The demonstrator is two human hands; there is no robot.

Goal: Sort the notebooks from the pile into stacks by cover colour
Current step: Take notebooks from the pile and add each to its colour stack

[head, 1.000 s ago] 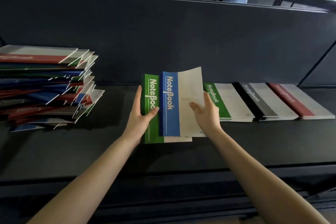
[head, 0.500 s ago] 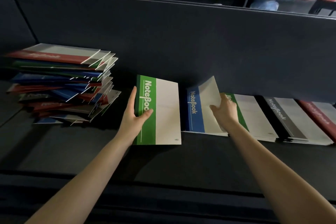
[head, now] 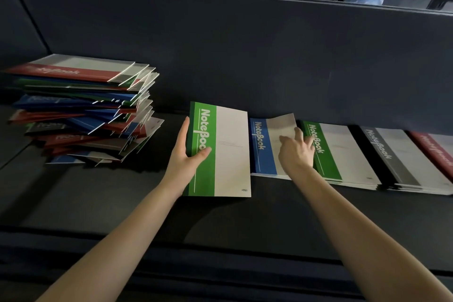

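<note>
My left hand (head: 186,154) grips a green notebook (head: 221,152) by its spine edge, thumb on the cover, just above the dark table. To its right lies a blue stack (head: 263,147). My right hand (head: 296,152) rests with spread fingers on the top blue notebook, whose far corner curls up a little. Further right lie a green stack (head: 335,152), a grey stack (head: 394,157) and a red stack (head: 436,152) at the frame edge. The unsorted pile (head: 81,110) of mixed red, blue and green notebooks stands at the left.
A dark partition wall (head: 245,51) runs right behind the stacks. The dark table (head: 122,193) has a front ledge near me. Beyond the wall are shelves with boxes and coloured bundles, and people in the distance.
My right hand has laid the blue notebook onto the blue stack and opened its fingers on it. My left hand keeps hold of the green notebook.
</note>
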